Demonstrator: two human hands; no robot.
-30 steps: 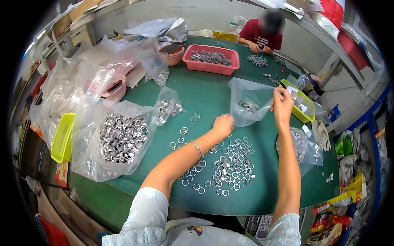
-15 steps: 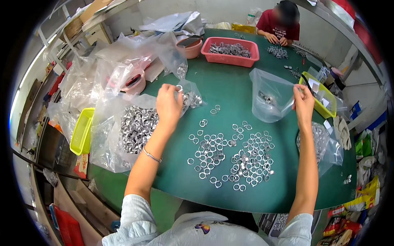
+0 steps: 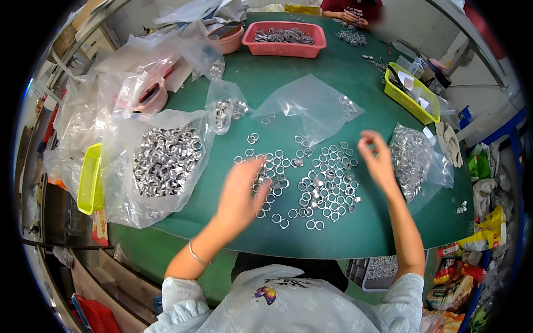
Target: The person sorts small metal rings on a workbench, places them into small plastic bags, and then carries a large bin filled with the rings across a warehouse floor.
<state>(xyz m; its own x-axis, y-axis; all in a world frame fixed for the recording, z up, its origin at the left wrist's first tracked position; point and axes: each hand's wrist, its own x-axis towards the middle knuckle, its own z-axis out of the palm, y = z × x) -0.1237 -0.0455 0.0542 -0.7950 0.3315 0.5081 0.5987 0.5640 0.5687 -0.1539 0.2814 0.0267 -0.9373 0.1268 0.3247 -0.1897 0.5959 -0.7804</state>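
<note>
Loose metal rings (image 3: pixel 316 194) between the hands (image 3: pixel 240 191) (image 3: pixel 378 158)

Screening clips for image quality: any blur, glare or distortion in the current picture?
Head view: the left hand is smeared by blur, the right hand more mildly; head view: pale glare shows on the flattened clear bag; head view: fisheye distortion bows the near edge of the green table, with black corners.

Shows lettering (image 3: pixel 354 12) on the far dark red shirt (image 3: pixel 364 8) and the near pale shirt (image 3: pixel 288 306), neither clearly legible. Shows print (image 3: pixel 448 251) on packages (image 3: pixel 451 272) at lower right, too small to read.
</note>
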